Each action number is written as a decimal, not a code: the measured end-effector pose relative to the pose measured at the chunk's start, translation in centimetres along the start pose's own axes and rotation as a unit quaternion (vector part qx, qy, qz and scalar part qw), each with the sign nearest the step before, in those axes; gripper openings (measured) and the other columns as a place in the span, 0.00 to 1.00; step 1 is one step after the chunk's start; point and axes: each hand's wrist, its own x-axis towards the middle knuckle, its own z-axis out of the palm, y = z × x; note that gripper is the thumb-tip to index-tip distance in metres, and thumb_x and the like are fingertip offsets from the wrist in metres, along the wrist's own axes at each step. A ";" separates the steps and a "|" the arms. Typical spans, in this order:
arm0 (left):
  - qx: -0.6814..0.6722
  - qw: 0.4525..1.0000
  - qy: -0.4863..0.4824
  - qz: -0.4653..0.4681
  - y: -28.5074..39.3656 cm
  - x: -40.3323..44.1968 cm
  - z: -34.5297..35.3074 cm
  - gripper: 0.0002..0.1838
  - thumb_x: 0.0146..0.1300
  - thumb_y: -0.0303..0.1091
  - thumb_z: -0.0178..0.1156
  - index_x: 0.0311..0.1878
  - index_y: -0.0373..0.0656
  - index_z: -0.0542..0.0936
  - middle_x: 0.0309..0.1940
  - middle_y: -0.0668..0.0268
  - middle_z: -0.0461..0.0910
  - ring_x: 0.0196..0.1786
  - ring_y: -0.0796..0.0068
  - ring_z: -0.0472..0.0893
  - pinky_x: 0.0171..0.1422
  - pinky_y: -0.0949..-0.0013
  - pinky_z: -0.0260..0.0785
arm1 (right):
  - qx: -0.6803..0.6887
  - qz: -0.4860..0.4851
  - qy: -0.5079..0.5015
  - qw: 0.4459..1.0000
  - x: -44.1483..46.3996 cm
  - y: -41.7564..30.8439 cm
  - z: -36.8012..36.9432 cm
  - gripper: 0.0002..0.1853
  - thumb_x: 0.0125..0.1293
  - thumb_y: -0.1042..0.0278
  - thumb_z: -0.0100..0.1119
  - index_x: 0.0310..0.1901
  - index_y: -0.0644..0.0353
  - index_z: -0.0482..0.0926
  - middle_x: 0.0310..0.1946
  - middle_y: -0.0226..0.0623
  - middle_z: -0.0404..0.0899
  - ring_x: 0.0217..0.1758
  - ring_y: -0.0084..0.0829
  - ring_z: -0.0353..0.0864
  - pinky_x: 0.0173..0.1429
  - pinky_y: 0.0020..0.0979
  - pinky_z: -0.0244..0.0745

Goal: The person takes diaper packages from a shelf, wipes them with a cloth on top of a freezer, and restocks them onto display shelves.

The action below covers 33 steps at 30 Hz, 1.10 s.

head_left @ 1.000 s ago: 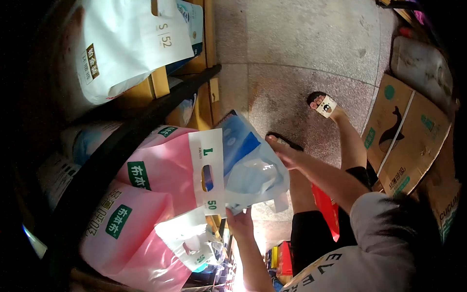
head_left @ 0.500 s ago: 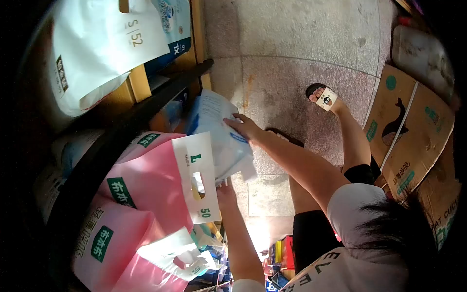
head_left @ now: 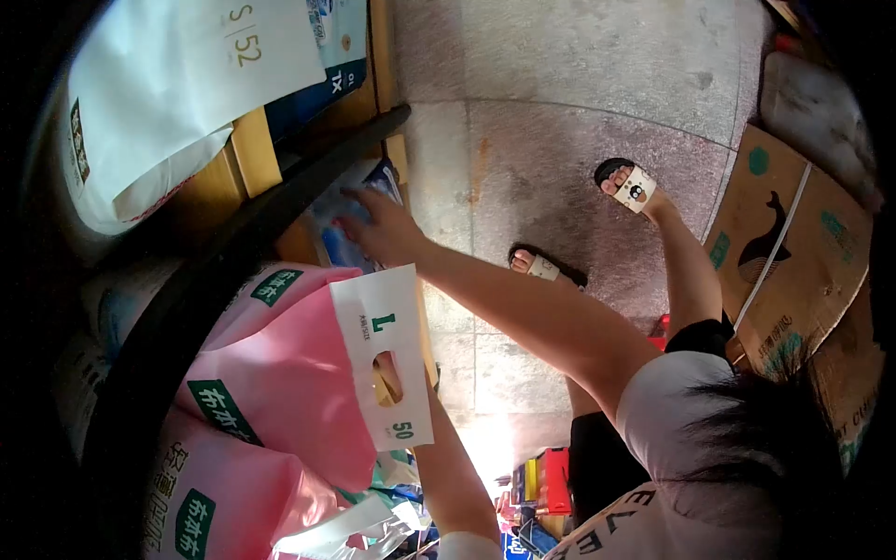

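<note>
My right hand [head_left: 381, 231] reaches over the shelf edge, its fingers spread and stretched out against a blue plastic-wrapped pack [head_left: 347, 247]. My left forearm [head_left: 455, 467] runs up behind a pink diaper pack [head_left: 289, 369] with a white handle strip marked L 50. That strip covers most of my left hand, and its fingers do not show. Another pink pack [head_left: 219, 481] of the same kind stands beside the first. Through the oval hole in the strip, only skin-toned and yellowish patches show.
A black bar [head_left: 252, 224] crosses the shelf front. Above it sit a white pack [head_left: 187, 103] marked S 52 and a dark blue XL pack [head_left: 327, 93]. Cardboard with a whale print [head_left: 770, 247] leans at right. Red and blue boxes [head_left: 551, 481] lie low on the floor [head_left: 560, 121].
The pale blue-and-white pack that was between my hands has left the spot in front of the shelf. My right hand has moved left to the shelf. The L 50 strip has shifted slightly down and right.
</note>
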 end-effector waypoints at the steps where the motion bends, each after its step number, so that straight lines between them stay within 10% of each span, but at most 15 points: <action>1: 0.002 1.000 0.004 -0.001 0.0 0.1 0.0 0.21 0.64 0.46 0.48 0.55 0.44 0.67 0.50 0.65 0.70 0.51 0.68 0.70 0.55 0.64 0.66 | 0.041 0.013 -0.017 0.999 0.8 -0.3 0.1 0.28 0.61 0.54 0.50 0.59 0.62 0.63 0.54 0.55 0.66 0.58 0.45 0.67 0.60 0.34 0.63; 6: 0.009 1.000 0.005 -0.008 -0.6 1.0 0.6 0.21 0.64 0.46 0.47 0.55 0.45 0.67 0.48 0.66 0.70 0.50 0.70 0.70 0.53 0.65 0.66 | 0.169 0.056 -0.067 0.982 -0.5 2.2 -0.9 0.40 0.59 0.51 0.53 0.65 0.62 0.47 0.58 0.53 0.62 0.62 0.41 0.62 0.58 0.31 0.64; 8: 0.011 1.000 0.001 -0.006 -0.7 1.3 0.5 0.20 0.64 0.46 0.47 0.55 0.45 0.66 0.48 0.66 0.70 0.49 0.70 0.70 0.52 0.65 0.66 | 0.342 0.307 -0.087 0.884 -2.6 3.7 1.1 0.49 0.55 0.42 0.56 0.68 0.57 0.37 0.62 0.52 0.57 0.62 0.48 0.60 0.58 0.45 0.63; 12: 0.021 1.000 0.003 -0.004 -0.7 1.8 0.4 0.20 0.64 0.46 0.47 0.55 0.46 0.66 0.46 0.67 0.70 0.48 0.71 0.70 0.51 0.66 0.66 | 0.512 0.219 -0.141 0.818 -2.7 1.0 1.8 0.61 0.48 0.38 0.61 0.66 0.56 0.23 0.67 0.51 0.42 0.69 0.46 0.45 0.62 0.48 0.57; 16: 0.017 1.000 0.002 -0.006 -1.2 2.7 0.7 0.20 0.65 0.46 0.47 0.55 0.46 0.66 0.45 0.68 0.70 0.47 0.73 0.70 0.49 0.67 0.66 | 0.303 0.139 -0.093 0.938 -0.3 2.3 2.5 0.61 0.50 0.40 0.61 0.65 0.57 0.22 0.63 0.54 0.53 0.64 0.44 0.56 0.62 0.41 0.60; 18: 0.020 1.000 0.005 -0.008 -1.5 2.9 0.5 0.20 0.65 0.46 0.46 0.55 0.46 0.66 0.45 0.68 0.70 0.46 0.73 0.70 0.48 0.67 0.66 | 0.351 0.155 -0.135 0.914 -1.4 1.0 -0.4 0.61 0.51 0.40 0.60 0.64 0.62 0.21 0.60 0.56 0.57 0.59 0.42 0.64 0.58 0.38 0.66; 22: 0.027 1.000 0.003 -0.006 -1.8 3.5 0.5 0.20 0.65 0.46 0.46 0.55 0.47 0.66 0.44 0.69 0.70 0.45 0.74 0.70 0.47 0.68 0.66 | 0.364 0.179 -0.174 0.897 -0.2 2.6 -0.7 0.55 0.53 0.39 0.58 0.67 0.54 0.29 0.62 0.52 0.57 0.61 0.42 0.63 0.56 0.42 0.68; 25: 0.035 0.999 -0.001 -0.005 -2.1 3.4 0.6 0.19 0.65 0.46 0.46 0.55 0.47 0.66 0.43 0.69 0.70 0.44 0.75 0.70 0.46 0.69 0.66 | 0.138 0.194 -0.248 0.939 -0.1 4.7 -3.6 0.47 0.54 0.36 0.52 0.68 0.53 0.43 0.64 0.51 0.54 0.66 0.46 0.55 0.62 0.41 0.62; 29: 0.063 0.998 -0.026 -0.012 -2.9 2.4 0.6 0.19 0.65 0.46 0.45 0.56 0.48 0.66 0.42 0.70 0.70 0.43 0.76 0.70 0.44 0.69 0.66 | -0.249 0.145 -0.179 0.941 -5.6 9.2 -11.3 0.36 0.58 0.43 0.52 0.62 0.58 0.60 0.55 0.49 0.68 0.56 0.46 0.70 0.58 0.39 0.65; 33: 0.210 0.956 -0.203 -0.020 -7.8 -1.2 -2.0 0.19 0.66 0.45 0.45 0.56 0.48 0.66 0.40 0.71 0.70 0.42 0.77 0.70 0.43 0.70 0.66 | -0.340 0.164 -0.119 0.918 -16.3 17.0 -22.6 0.27 0.59 0.55 0.52 0.57 0.60 0.66 0.54 0.50 0.68 0.56 0.44 0.69 0.58 0.37 0.63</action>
